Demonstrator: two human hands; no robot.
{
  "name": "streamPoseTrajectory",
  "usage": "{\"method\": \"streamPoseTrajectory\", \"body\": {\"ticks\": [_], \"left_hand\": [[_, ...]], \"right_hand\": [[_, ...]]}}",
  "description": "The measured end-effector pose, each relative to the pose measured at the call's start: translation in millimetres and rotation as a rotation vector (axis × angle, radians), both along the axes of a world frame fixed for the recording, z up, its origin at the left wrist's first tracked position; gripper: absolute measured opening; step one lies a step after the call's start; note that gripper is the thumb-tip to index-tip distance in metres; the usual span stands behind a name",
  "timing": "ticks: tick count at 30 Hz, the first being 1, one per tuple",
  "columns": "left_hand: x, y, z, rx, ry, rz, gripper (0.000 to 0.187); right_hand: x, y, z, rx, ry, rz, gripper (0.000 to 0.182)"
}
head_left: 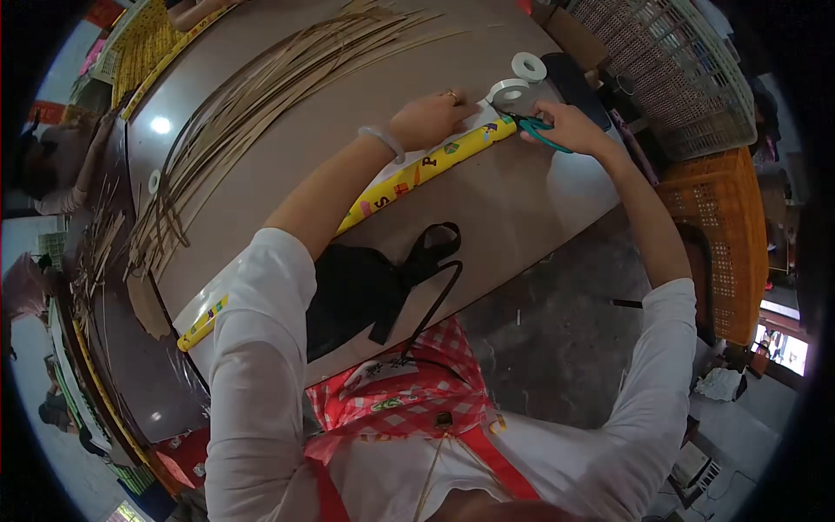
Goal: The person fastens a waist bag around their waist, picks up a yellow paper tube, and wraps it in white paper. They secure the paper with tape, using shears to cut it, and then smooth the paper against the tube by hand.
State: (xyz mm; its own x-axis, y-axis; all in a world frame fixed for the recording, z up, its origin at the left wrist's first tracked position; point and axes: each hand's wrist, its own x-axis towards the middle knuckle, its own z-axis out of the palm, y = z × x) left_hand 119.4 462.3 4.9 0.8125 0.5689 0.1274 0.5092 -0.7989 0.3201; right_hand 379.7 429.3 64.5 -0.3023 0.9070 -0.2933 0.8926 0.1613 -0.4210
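Observation:
A long roll of yellow printed paper (402,186) lies slantwise across the table, its white side showing along the upper edge. My left hand (428,120), with a pale bangle at the wrist, rests over that white edge. Its fingers are curled down and slightly blurred, so what they pinch is hidden. In my right hand (570,128) are teal-handled scissors (548,137), their blades at the roll's far right end. Beside the blades sits a roll of white tape (508,94), a white strip leading from it toward my left hand. A second tape roll (529,66) lies just behind.
Long thin brown strips (261,96) spread over the table's left and back. A black cloth item with straps (357,291) lies near the front edge. A dark flat object (574,87) is at the right. Plastic crates (718,235) stand beyond the table. Another person's arm (193,12) shows at top left.

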Motion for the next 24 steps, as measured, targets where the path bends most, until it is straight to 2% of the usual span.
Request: {"method": "streamPoseTrajectory", "body": {"ticks": [13,15,17,22,24], "left_hand": [[2,0,6,0.005,0.028,-0.004,0.037],[4,-1,12,-0.056,0.101,0.022,0.038],[7,2,20,-0.106,0.107,0.007,0.039],[19,17,28,-0.234,0.223,-0.017,0.041],[24,23,27,-0.260,0.278,-0.119,0.045]], "right_hand": [[2,-5,-1,0.070,-0.027,0.033,0.043],[7,-10,-6,0.097,-0.013,0.038,0.042],[14,-16,-8,0.231,-0.127,0.020,0.042],[24,-36,-2,0.228,-0.202,0.028,0.042],[28,-38,0,0.212,-0.191,0.057,0.051]]}}
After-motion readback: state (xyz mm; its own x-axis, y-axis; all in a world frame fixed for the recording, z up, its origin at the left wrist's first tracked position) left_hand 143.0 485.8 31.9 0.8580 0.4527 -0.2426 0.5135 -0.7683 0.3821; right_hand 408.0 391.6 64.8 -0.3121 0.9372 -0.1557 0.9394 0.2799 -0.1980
